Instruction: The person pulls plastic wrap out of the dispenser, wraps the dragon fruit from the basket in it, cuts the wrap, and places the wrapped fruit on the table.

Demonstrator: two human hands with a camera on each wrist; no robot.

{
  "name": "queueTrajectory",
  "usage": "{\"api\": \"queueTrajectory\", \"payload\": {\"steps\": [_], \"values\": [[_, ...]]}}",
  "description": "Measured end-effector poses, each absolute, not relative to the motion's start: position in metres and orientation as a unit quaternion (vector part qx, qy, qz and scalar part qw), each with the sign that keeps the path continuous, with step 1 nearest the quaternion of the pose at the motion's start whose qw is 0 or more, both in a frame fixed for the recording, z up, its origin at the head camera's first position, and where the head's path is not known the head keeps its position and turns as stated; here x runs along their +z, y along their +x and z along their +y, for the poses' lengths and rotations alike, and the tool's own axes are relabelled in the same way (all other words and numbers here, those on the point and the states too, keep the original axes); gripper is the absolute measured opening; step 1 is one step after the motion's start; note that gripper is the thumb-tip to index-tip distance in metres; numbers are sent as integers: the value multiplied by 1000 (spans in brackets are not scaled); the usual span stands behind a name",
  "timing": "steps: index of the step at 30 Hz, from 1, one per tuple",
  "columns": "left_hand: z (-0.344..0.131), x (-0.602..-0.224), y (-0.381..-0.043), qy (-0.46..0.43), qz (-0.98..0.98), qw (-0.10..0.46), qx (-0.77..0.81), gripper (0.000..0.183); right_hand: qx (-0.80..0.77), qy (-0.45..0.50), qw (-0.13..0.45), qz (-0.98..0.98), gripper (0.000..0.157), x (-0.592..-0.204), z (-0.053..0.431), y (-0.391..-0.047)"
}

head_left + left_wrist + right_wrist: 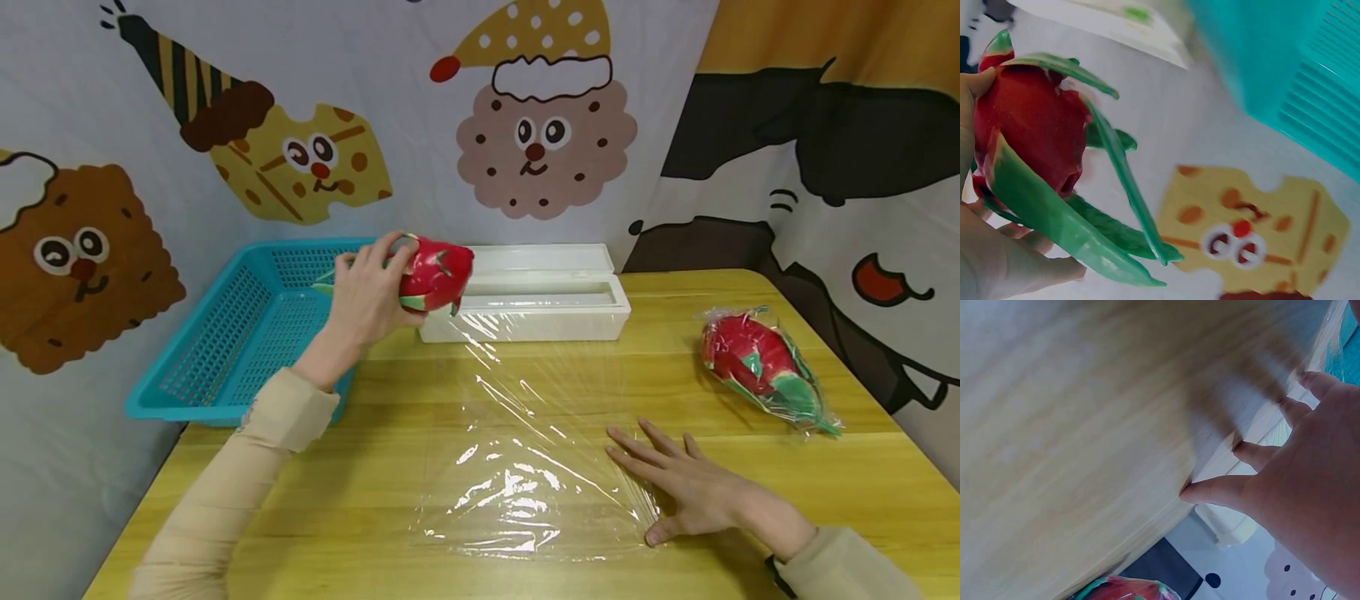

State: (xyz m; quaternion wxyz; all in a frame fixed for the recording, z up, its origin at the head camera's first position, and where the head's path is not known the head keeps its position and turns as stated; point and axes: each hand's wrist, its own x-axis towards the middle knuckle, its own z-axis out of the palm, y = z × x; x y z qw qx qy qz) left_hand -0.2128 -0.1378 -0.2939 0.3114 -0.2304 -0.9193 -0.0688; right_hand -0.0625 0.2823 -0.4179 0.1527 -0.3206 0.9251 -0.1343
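Observation:
A red dragon fruit (438, 273) with green leaf tips is gripped by my left hand (369, 287), raised between the blue basket and the white box. In the left wrist view the dragon fruit (1038, 125) shows its long green leaves, with thumb and fingers around it. Clear plastic wrap (517, 467) stretches from the white wrap box (525, 323) toward the front of the wooden table. My right hand (697, 487) rests with spread fingers on the right edge of the wrap. In the right wrist view the right hand's fingertips (1192, 492) touch the tabletop.
An empty-looking blue basket (195, 412) stands at the back left of the table (360, 517). Another dragon fruit (757, 358), covered in clear wrap, lies on the right. A cartoon-printed cloth (420, 150) hangs behind the table.

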Motion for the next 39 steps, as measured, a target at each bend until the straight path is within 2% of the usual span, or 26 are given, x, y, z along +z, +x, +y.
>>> {"api": "queueTrajectory", "payload": {"steps": [6,15,24,33,39], "values": [[-104,-307,-190,-267,-923,272,-46,92,-138,-320,155,925,103,-417,282,-63],[-57,-333,-153,-316,-911,256,-69,94,-134,-321,157,924,104,-416,282,-64],[-22,-355,-124,-322,-928,135,-131,95,-129,-321,155,925,103,-417,282,-63],[-1,-371,-113,-328,-938,66,-89,92,-120,-309,155,931,102,-418,283,-64],[1,-380,-117,-328,-939,57,-90,93,-117,-310,146,932,102,-419,283,-63]]}}
